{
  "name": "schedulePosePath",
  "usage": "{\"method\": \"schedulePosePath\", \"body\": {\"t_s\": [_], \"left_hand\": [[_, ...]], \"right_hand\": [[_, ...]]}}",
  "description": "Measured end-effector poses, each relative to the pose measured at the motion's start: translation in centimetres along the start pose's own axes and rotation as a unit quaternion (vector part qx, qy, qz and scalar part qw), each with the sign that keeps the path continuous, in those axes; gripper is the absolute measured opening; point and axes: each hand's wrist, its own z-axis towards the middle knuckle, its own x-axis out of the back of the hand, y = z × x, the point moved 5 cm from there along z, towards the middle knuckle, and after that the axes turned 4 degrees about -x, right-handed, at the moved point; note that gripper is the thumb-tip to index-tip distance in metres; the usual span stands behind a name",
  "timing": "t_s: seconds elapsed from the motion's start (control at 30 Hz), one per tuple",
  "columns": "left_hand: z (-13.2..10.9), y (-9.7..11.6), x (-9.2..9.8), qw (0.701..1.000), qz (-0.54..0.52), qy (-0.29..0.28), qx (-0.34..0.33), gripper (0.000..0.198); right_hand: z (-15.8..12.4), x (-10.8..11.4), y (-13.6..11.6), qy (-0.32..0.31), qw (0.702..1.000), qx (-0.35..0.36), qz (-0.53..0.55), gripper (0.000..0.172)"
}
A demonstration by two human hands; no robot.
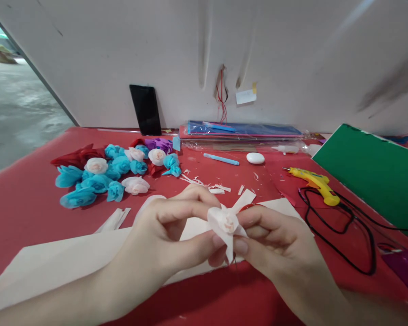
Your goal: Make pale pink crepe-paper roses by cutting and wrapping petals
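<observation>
Between both hands is a small white paper flower point(228, 222) with a pale peach centre and a strip pointing down. My left hand point(177, 231) pinches its left side between thumb and fingers. From the other side, my right hand point(279, 240) grips the lower right petals, closed thumb to finger. Something thin, red and curved point(252, 205) shows by the right fingertips; its kind is unclear. Beneath the hands lies a long sheet of white paper point(64, 258), partly covered by them. Paper scraps point(221, 188) are scattered just beyond the fingers.
Blue, pale pink, red and purple paper flowers point(97, 183) lie at left. A yellow glue gun point(314, 183) with a black cord rests right, beside a green board point(374, 176). Behind are a light blue pen point(221, 159), white oval object point(255, 158), plastic-wrapped sheets point(265, 130) and a phone point(145, 110).
</observation>
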Motion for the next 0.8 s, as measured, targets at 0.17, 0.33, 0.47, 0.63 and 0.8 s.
{"method": "schedulePosePath", "body": {"t_s": [0.17,0.33,0.47,0.63,0.8], "left_hand": [[0.2,-0.3,-0.2,0.999,-0.054,-0.003,0.004,0.008],[0.3,-0.5,-0.5,0.995,-0.094,-0.001,0.016,0.012],[0.0,-0.8,0.0,0.999,-0.032,0.001,0.033,0.008],[-0.1,-0.9,0.0,0.998,-0.051,-0.005,0.034,0.012],[0.0,-1.1,-0.2,0.998,-0.060,-0.006,0.027,0.007]], "right_hand": [[-0.1,-0.1,-0.7,-0.026,0.999,-0.007,-0.033,0.014],[0.0,-0.2,-0.6,-0.047,0.999,-0.009,-0.015,0.018],[0.0,-0.4,-0.1,-0.061,0.996,-0.051,0.038,0.007],[0.1,-0.3,0.2,-0.058,0.994,-0.077,0.047,0.010],[0.3,-0.3,0.4,-0.071,0.993,-0.089,0.039,0.015]]}}
